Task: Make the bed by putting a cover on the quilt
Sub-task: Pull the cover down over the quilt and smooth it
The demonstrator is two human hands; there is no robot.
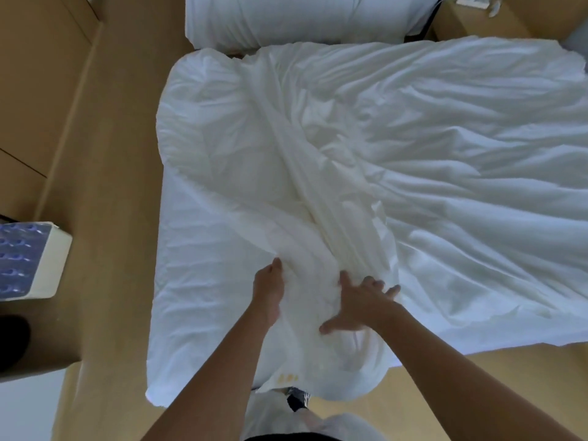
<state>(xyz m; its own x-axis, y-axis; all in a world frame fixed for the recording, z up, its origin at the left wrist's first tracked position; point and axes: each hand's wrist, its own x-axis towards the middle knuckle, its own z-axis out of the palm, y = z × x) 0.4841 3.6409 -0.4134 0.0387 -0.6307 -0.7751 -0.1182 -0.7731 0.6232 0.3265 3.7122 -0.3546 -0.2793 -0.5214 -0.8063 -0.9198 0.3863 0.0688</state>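
Note:
A white quilt [203, 192] lies on the bed, its left part plump and fairly smooth. The thin white cover [445, 160] is spread crumpled over the right side and gathers into a twisted bunch of folds [321, 214] running down toward me. My left hand [270, 289] reaches into the cloth at the near end of the bunch; its fingertips are hidden in the fabric. My right hand [359, 302] lies on the bunch beside it, fingers spread and flat on the cloth.
A pillow [302, 17] lies at the head of the bed. The tan floor [105, 154] runs along the left side. A white box with a blue patterned top [28, 259] stands on the left, a dark object [12, 342] below it.

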